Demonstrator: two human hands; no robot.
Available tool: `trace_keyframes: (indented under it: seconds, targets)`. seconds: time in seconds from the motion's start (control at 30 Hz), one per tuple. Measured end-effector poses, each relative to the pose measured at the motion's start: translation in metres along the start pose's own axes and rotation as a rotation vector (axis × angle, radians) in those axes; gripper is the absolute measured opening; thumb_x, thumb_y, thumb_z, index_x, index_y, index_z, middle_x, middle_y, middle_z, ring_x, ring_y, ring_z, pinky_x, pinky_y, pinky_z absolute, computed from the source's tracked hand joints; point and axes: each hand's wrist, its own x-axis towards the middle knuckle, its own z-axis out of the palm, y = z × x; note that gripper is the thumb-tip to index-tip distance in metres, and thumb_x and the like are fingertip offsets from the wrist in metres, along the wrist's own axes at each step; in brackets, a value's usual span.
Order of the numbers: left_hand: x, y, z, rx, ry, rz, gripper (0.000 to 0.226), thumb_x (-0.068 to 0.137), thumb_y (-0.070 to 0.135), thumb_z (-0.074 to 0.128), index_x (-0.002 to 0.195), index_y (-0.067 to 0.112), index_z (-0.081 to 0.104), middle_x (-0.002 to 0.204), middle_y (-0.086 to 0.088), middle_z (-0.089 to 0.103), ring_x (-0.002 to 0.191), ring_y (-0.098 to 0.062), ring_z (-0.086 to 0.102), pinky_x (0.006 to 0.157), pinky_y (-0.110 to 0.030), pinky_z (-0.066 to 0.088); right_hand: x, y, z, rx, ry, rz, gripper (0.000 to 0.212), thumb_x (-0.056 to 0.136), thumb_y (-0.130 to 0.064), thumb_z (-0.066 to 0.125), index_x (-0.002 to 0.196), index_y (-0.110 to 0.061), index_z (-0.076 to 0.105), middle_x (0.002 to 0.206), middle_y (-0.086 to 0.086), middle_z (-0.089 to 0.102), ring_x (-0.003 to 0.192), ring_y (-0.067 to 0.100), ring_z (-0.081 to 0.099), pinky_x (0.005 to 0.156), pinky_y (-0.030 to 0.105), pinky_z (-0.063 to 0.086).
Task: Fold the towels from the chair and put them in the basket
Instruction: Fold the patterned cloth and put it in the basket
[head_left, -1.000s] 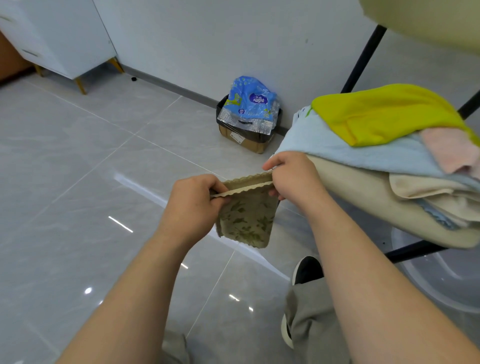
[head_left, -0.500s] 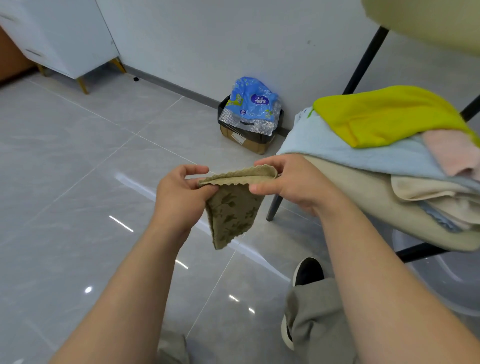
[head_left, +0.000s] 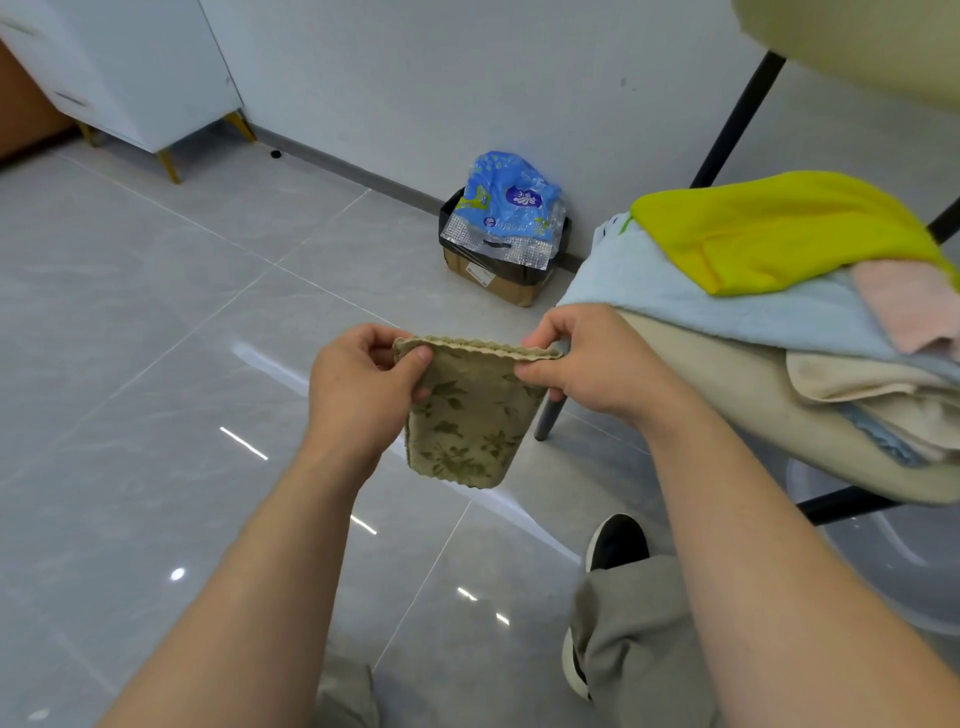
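A small olive towel with a leaf print (head_left: 467, 415) hangs folded in front of me above the floor. My left hand (head_left: 358, 389) pinches its top left corner and my right hand (head_left: 592, 358) pinches its top right corner, so the scalloped top edge runs level between them. To the right, a chair (head_left: 727, 395) carries a heap of towels: a yellow one (head_left: 779, 228) on top, a light blue one (head_left: 675, 296), a pink one (head_left: 904, 306) and beige ones (head_left: 857, 384) below. A pale translucent basin (head_left: 893, 561), perhaps the basket, sits under the chair.
A cardboard box with a blue plastic pack (head_left: 506, 218) stands against the wall behind the towel. A white cabinet on gold legs (head_left: 130, 67) is at the far left. My shoe (head_left: 615, 540) and trouser leg are below the chair's black legs. Glossy grey tiles cover the floor.
The towel, which hung skewed to a point half a second ago, now hangs flat and square. Both hands have shifted along the top edge to its corners and drawn it level.
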Motion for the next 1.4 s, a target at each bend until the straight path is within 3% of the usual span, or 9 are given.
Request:
trace_keyframes:
  seconds: [0.13,0.23,0.37,0.63,0.77,0.97,1.07,1.2,1.4]
  targets:
    - [0.0,0.003,-0.002,-0.02,-0.005,0.003,0.01,0.088,0.003,0.073,0.089,0.013,0.069,0.084,-0.011,0.07,0.061,-0.019,0.071,0.069,-0.033,0.062,-0.002,-0.001,-0.003,0.181,-0.105,-0.01,0.015,0.086,0.0,0.072,0.091,-0.012,0.066,0.07,0.008,0.069,0.057,0.017,0.067,0.054,0.032,0.054]
    - [0.001,0.002,-0.003,-0.014,-0.017,-0.001,0.011,0.088,0.002,0.071,0.089,0.013,0.069,0.081,-0.01,0.07,0.06,-0.018,0.07,0.069,-0.032,0.062,-0.003,-0.001,-0.004,0.207,-0.135,-0.011,0.014,0.09,-0.008,0.072,0.103,-0.012,0.074,0.071,0.006,0.071,0.064,0.018,0.07,0.058,0.029,0.057]
    - [0.001,0.001,-0.004,-0.015,-0.045,-0.007,0.012,0.09,0.001,0.069,0.092,0.013,0.071,0.081,-0.009,0.073,0.061,-0.019,0.071,0.071,-0.034,0.062,-0.001,0.001,-0.005,0.033,0.016,-0.044,0.006,0.087,-0.023,0.077,0.082,-0.02,0.076,0.057,-0.003,0.068,0.055,0.008,0.066,0.057,0.027,0.054]
    - [0.002,-0.002,-0.001,0.0,-0.095,0.02,0.016,0.095,0.002,0.062,0.103,0.016,0.067,0.077,0.0,0.076,0.066,-0.019,0.073,0.08,-0.043,0.061,0.0,0.0,-0.008,-0.002,0.107,-0.027,0.015,0.079,-0.029,0.084,0.077,-0.018,0.076,0.047,-0.008,0.061,0.046,0.006,0.058,0.058,0.028,0.053]
    - [0.001,-0.001,-0.001,-0.019,-0.111,0.024,0.019,0.092,0.003,0.067,0.105,0.017,0.066,0.077,-0.005,0.075,0.071,-0.021,0.075,0.082,-0.041,0.061,0.003,0.004,-0.008,0.005,0.145,-0.012,0.014,0.077,-0.028,0.085,0.073,-0.02,0.075,0.065,-0.001,0.07,0.055,0.01,0.059,0.065,0.037,0.058]
    - [-0.002,0.002,-0.001,0.023,-0.158,-0.016,0.045,0.082,0.0,0.077,0.117,0.023,0.061,0.088,-0.002,0.075,0.081,-0.013,0.074,0.068,-0.024,0.053,0.003,0.01,-0.008,-0.207,0.029,0.029,0.009,0.08,-0.028,0.079,0.084,-0.024,0.072,0.075,-0.007,0.067,0.068,0.008,0.059,0.062,0.025,0.045]
    - [-0.007,0.003,0.004,0.052,-0.174,0.02,0.037,0.085,0.003,0.074,0.114,0.021,0.059,0.087,-0.003,0.075,0.074,-0.014,0.075,0.071,-0.03,0.059,0.0,0.01,-0.003,-0.209,-0.147,0.063,0.029,0.076,-0.034,0.081,0.102,-0.031,0.068,0.091,-0.01,0.07,0.081,0.011,0.068,0.076,0.032,0.057]
    - [-0.008,0.001,0.009,0.192,-0.218,0.117,0.037,0.083,0.012,0.077,0.108,0.028,0.055,0.084,0.003,0.075,0.075,-0.012,0.074,0.075,-0.035,0.061,-0.003,0.0,0.008,-0.15,-0.246,-0.092,0.047,0.078,-0.042,0.081,0.122,-0.042,0.064,0.117,-0.013,0.066,0.108,0.005,0.062,0.094,0.031,0.053]
    - [-0.01,-0.001,0.012,0.173,-0.263,0.115,0.038,0.08,0.013,0.081,0.103,0.025,0.052,0.084,-0.002,0.075,0.073,-0.017,0.074,0.075,-0.04,0.062,-0.004,-0.007,0.013,-0.156,-0.135,-0.188,0.013,0.085,-0.037,0.076,0.096,-0.031,0.075,0.088,-0.007,0.071,0.086,0.01,0.066,0.081,0.034,0.055]
